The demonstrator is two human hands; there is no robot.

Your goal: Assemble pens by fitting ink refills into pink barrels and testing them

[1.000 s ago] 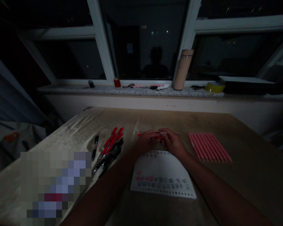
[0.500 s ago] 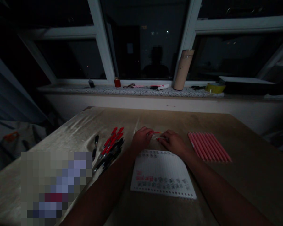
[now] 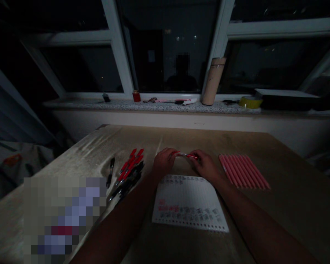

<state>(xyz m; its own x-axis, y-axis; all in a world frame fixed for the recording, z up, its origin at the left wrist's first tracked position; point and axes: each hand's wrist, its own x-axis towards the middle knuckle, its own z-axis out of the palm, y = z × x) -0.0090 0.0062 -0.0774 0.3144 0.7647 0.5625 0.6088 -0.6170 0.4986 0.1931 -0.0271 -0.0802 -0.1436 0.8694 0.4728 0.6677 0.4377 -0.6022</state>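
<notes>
Beyond the notepad's far edge, my left hand (image 3: 164, 161) and my right hand (image 3: 204, 164) face each other, both closed. A slim red pen (image 3: 184, 154) with a clear or shiny middle stretches between their fingertips. My left fingers pinch its red left end, and my right fingers grip the red part on the right. In the dim light I cannot tell whether its pieces are joined. A faint thin line shows just below it. The lined notepad (image 3: 191, 198), with red and black writing, lies between my forearms.
Left of my hands lie several red pens (image 3: 131, 165) and black pens (image 3: 130, 180), plus one separate black pen (image 3: 110, 172). A row of pink sticks (image 3: 243, 171) lies at right. A cardboard tube (image 3: 213, 81) and yellow tape (image 3: 250, 102) stand on the windowsill.
My right hand has shifted slightly, and the red piece in it has risen into line with the red end in my left hand. The notepad and loose pens have stayed put.
</notes>
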